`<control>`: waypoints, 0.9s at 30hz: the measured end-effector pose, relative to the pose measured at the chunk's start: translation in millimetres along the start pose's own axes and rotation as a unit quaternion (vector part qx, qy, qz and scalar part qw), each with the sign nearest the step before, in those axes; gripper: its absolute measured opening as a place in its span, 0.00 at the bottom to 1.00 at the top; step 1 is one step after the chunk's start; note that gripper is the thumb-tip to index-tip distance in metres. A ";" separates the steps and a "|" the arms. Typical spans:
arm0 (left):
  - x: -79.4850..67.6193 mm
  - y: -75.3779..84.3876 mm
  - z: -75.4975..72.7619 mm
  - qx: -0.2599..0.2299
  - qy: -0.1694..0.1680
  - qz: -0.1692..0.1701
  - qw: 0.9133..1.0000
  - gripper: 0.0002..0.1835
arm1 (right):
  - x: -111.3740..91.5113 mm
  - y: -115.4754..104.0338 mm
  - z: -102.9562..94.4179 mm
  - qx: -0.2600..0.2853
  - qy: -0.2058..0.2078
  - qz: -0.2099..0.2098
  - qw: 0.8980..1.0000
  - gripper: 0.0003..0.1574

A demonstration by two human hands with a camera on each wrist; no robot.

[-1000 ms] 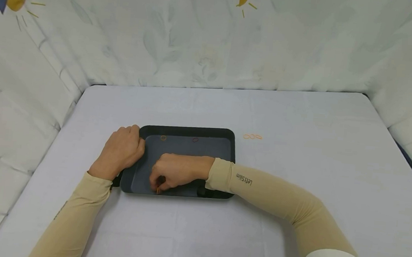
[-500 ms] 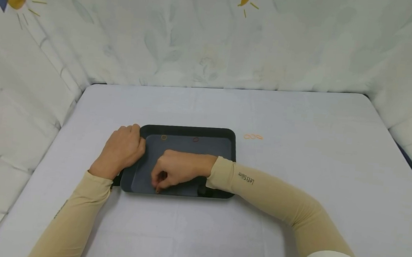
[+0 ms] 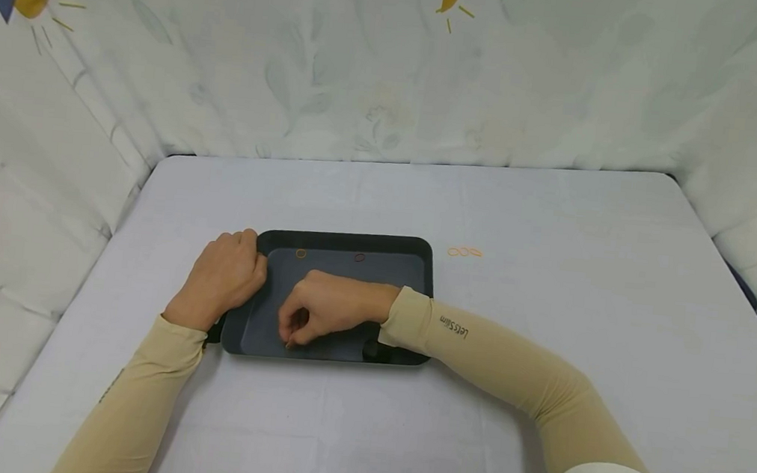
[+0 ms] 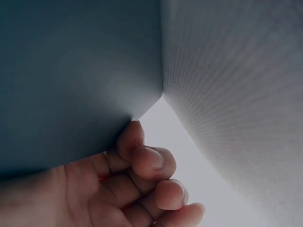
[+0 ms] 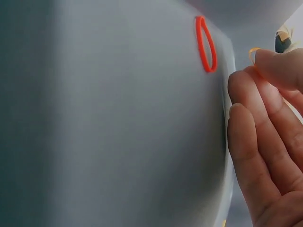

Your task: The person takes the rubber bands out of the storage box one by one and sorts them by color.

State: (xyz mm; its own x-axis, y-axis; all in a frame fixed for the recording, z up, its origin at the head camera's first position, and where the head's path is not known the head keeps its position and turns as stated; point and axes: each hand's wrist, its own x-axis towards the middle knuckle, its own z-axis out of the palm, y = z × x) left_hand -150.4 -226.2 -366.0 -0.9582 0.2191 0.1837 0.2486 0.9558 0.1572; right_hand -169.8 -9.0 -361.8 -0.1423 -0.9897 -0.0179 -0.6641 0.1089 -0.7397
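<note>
My left hand (image 3: 222,279) grips the left edge of a dark grey rectangular tray (image 3: 409,269). Its curled fingers (image 4: 154,163) show by the tray corner in the left wrist view. Over the tray's near part, my right hand (image 3: 328,307) pinches a small yellow-orange rubber band (image 5: 251,53) between thumb and fingertips; in the head view the fingers mostly hide it. Along the tray's far side lie a yellow rubber band (image 3: 297,253) and a red rubber band (image 3: 356,257). The right wrist view shows a red rubber band (image 5: 200,45) up close.
Several orange rubber bands, or a chain of loops (image 3: 464,251), lie on the white tablecloth (image 3: 570,283) right of the tray. A black object (image 3: 375,351) sits under the right wrist. Patterned white curtains (image 3: 392,80) close off the back and sides.
My right hand has risen slightly and drawn away from the tray's near edge, its fingertips still pinched on the rubber band. The left hand and tray stay in place.
</note>
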 end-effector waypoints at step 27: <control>-0.3 0.6 -2.1 0.008 -0.009 -0.007 1.000 0.09 | -1.2 6.4 -4.9 0.130 0.035 0.039 0.990 0.05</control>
State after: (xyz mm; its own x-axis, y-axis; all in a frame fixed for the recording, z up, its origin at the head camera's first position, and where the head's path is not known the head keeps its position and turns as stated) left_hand -149.6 -226.1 -363.9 -0.9639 0.2094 0.1644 0.2335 0.9615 0.1445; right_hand -177.4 -6.7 -363.2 -0.2424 -0.9693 -0.0420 -0.4380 0.1480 -0.8867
